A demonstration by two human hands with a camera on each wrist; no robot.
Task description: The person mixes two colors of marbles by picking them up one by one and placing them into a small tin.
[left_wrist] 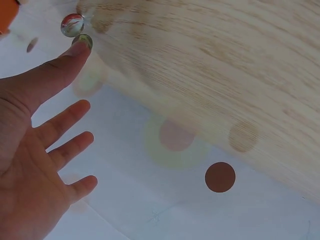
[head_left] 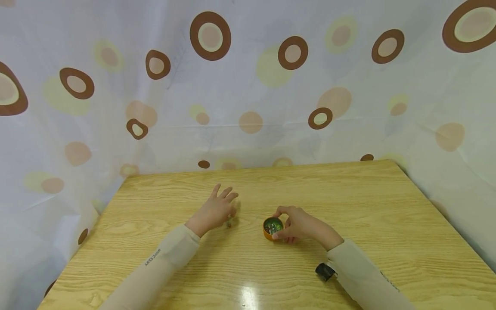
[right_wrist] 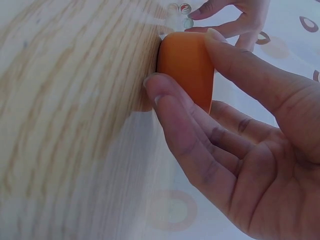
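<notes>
A small round orange container [head_left: 268,236] stands on the table with several glassy marbles [head_left: 273,225] inside. My right hand [head_left: 300,226] grips its side; in the right wrist view the thumb lies at the rim and other fingers against the orange wall [right_wrist: 185,62]. To the left, my left hand [head_left: 217,211] is low over the table, three fingers spread. Its thumb and index finger pinch a greenish marble [left_wrist: 82,41]. Beside that one sits a clear marble with red and white swirls [left_wrist: 72,25]. In the head view the hand partly hides these marbles.
The wooden table [head_left: 372,198] has a glossy surface with reflections. A white curtain [head_left: 248,86] with brown and yellow round shapes hangs along its back and sides. A black device [head_left: 324,272] is at the right sleeve.
</notes>
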